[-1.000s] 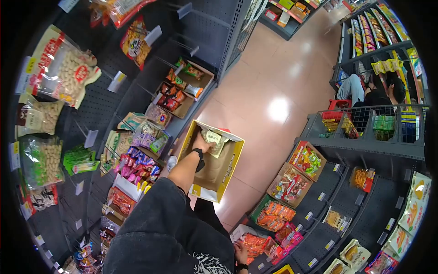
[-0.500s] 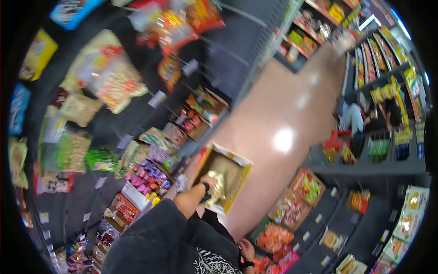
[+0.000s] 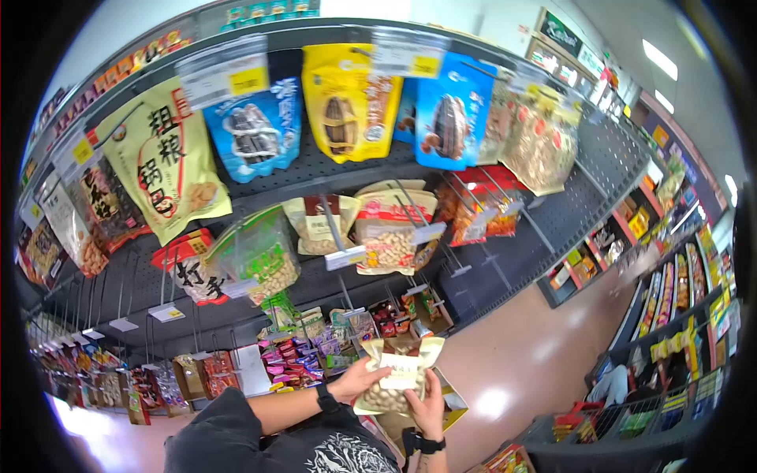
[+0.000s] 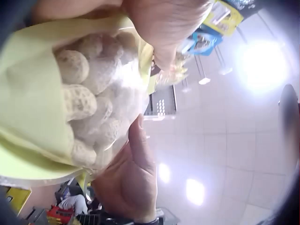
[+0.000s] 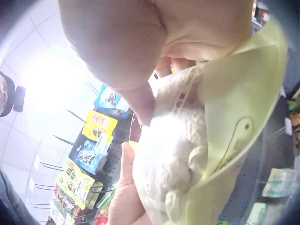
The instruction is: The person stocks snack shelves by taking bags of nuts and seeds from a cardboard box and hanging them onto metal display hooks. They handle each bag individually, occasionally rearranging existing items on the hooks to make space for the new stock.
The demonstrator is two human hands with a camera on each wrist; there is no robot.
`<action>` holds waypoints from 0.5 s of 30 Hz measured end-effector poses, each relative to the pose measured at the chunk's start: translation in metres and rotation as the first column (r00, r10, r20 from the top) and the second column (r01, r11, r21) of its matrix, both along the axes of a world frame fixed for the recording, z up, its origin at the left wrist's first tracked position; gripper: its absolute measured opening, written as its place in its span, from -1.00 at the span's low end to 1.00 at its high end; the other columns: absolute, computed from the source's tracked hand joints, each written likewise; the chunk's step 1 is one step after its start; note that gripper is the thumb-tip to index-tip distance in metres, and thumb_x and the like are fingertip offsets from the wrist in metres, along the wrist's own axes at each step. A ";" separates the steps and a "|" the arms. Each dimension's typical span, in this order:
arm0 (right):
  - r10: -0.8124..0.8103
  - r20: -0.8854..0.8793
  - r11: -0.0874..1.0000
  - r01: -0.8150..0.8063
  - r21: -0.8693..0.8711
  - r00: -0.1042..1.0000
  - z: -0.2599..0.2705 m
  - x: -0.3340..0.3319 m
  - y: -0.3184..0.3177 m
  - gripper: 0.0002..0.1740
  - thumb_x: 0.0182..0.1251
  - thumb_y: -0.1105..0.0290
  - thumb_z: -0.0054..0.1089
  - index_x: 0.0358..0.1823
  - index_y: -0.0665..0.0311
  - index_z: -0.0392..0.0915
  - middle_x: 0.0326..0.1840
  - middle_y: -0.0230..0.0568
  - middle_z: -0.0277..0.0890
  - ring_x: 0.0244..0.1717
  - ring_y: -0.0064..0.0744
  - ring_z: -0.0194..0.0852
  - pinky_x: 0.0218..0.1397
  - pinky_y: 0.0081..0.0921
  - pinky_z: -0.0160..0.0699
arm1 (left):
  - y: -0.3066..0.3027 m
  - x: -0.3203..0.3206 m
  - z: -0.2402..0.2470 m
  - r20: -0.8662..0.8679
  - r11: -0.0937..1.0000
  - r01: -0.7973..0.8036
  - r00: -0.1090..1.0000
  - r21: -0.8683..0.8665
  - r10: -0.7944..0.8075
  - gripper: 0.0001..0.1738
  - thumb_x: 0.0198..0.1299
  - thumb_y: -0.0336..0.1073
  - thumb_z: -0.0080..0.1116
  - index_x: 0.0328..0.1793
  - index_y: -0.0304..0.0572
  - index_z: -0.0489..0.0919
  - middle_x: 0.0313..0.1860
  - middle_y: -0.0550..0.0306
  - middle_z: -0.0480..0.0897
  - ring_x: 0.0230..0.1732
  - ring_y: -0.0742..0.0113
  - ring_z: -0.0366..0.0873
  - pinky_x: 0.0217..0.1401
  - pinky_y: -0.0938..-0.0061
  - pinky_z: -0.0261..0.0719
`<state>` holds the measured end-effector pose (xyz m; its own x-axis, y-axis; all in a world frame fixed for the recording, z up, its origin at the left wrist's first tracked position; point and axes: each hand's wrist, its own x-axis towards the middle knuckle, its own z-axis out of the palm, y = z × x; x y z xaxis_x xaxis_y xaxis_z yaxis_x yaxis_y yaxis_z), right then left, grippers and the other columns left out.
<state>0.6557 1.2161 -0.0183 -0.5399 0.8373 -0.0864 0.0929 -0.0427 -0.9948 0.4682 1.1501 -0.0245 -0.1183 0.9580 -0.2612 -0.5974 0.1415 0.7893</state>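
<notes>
In the head view, both hands hold up a pale yellow bag of peanuts in their shells (image 3: 392,392) with a cream label and a clear window. The left hand (image 3: 356,381) grips its left side, thumb on the front. Along the right side, the right hand (image 3: 428,407) grips it, thumb also on the front. Through the clear film, peanuts (image 4: 93,93) show close up in the left wrist view. The right wrist view shows the bag (image 5: 173,159) between both hands, some fingers hidden behind it. Below the bag is an open cardboard box (image 3: 455,405) with a yellow edge.
A dark pegboard shelf (image 3: 331,177) ahead carries hanging snack bags, including a yellow pouch (image 3: 344,102) and a blue pouch (image 3: 453,110). Boxes of wrapped sweets (image 3: 292,363) sit lower. An aisle floor (image 3: 512,347) runs to the right, where a seated person (image 3: 611,388) is partly visible.
The left hand has lifted the peanut bag out of the cardboard box. The right hand has come up from the lower right and now grips the bag too. The head view has tilted up towards the shelf.
</notes>
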 end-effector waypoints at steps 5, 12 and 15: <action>-0.006 -0.183 1.000 0.006 0.003 0.983 0.035 -0.090 0.000 -0.26 0.17 0.59 0.20 0.36 0.41 0.03 0.20 -0.02 0.33 0.20 -0.33 0.32 0.23 -0.46 0.32 | -0.027 -0.058 0.028 -0.084 0.982 -0.064 0.993 0.180 0.080 -0.32 0.20 -0.51 0.12 0.42 -0.22 0.12 0.26 0.12 0.41 0.22 0.36 0.39 0.28 0.40 0.36; -0.117 0.154 0.727 -0.021 0.687 0.981 0.088 -0.162 -0.006 -0.31 0.16 0.40 0.23 0.31 0.42 0.18 0.34 0.09 0.17 0.40 0.04 0.05 0.38 -0.20 0.09 | -0.029 -0.108 0.022 -0.495 0.948 -0.261 0.809 0.182 0.317 -0.39 0.12 -0.35 0.23 0.29 -0.31 0.28 0.05 0.04 0.56 0.05 0.33 0.52 0.11 0.44 0.47; -0.061 0.222 0.618 -0.138 0.774 0.973 0.093 -0.191 -0.007 -0.37 0.23 0.34 0.12 0.30 0.44 0.21 0.43 0.11 0.05 0.46 0.09 -0.08 0.46 -0.13 -0.09 | -0.029 -0.118 0.030 -0.642 0.946 -0.284 0.699 0.154 0.315 -0.30 0.05 -0.17 0.31 0.27 -0.31 0.30 -0.05 -0.09 0.60 -0.01 0.19 0.58 0.05 0.37 0.49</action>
